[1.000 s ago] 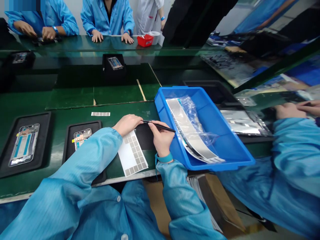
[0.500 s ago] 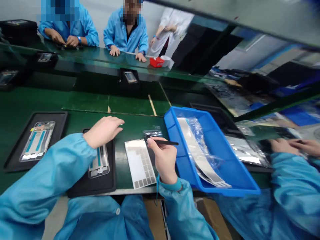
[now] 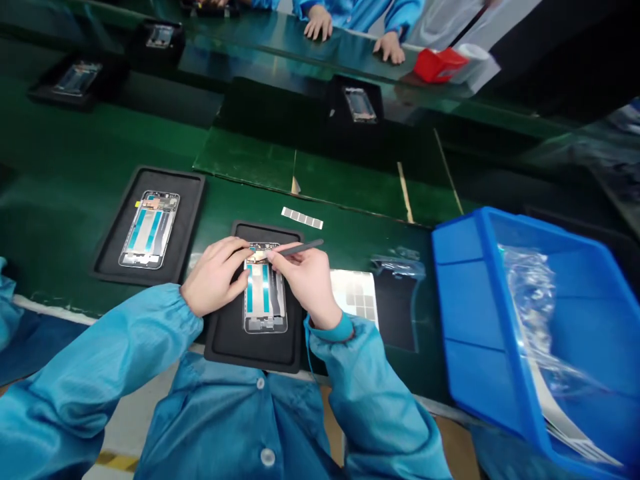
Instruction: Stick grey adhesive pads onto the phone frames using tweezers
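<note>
Moved since half a second ago: your left hand (image 3: 215,277) and your right hand (image 3: 307,280), now together at the upper end of the nearer phone frame (image 3: 259,293); your right was by the white patch sheet (image 3: 357,287).
Green bench (image 3: 355,247): one, running across the view; a co-worker's hand (image 3: 319,22) rests on the far side.
Blue bin (image 3: 470,293): to your right, holding clear plastic (image 3: 533,293) and pale curved sheets (image 3: 545,407).
Black trays: two before you; the left tray (image 3: 186,207) carries a second phone frame (image 3: 150,230), the nearer tray (image 3: 225,333) lies at the bench edge.
Left hand: fingertips at the frame's upper left, thumb apart; cannot tell whether you pinch anything.
Right hand: narrow grip, fingers closed round a slim black tool (image 3: 303,247), tip not clear.
Nearer phone frame: in the nearer tray, blue strips showing. You look mid-step at its upper end; what is finished beneath your fingers cannot be told.
White patch sheet: beside your right wrist, partly covered; grey squares remain, some ground bare, so seemingly part used.
Patch strip (image 3: 302,218): single, just beyond the nearer tray.
</note>
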Demonstrator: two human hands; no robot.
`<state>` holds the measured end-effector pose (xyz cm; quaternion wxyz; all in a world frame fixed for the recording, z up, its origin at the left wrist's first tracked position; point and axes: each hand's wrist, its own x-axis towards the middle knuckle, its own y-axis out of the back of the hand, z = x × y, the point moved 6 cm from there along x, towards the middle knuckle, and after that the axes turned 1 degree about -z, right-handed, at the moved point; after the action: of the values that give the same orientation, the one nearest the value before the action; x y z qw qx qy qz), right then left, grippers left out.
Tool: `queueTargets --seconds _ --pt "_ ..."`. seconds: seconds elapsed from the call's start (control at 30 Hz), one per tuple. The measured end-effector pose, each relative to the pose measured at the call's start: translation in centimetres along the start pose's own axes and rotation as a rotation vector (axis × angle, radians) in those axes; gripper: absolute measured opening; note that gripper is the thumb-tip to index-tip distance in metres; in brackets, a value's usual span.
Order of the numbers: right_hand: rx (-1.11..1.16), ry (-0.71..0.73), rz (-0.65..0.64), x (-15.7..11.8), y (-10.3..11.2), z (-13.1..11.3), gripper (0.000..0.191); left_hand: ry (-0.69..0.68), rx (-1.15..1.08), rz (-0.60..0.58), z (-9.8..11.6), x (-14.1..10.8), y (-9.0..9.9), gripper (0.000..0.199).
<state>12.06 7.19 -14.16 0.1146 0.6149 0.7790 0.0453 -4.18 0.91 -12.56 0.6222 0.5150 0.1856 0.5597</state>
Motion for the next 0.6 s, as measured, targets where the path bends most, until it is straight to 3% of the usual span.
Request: queueTargets --seconds 0.6 --pt "-0.123 -0.032 0.082 -0.66 0.15 0.02 0.02 0.055 -0.013 -0.056 -0.04 0.04 -0.36 0.033"
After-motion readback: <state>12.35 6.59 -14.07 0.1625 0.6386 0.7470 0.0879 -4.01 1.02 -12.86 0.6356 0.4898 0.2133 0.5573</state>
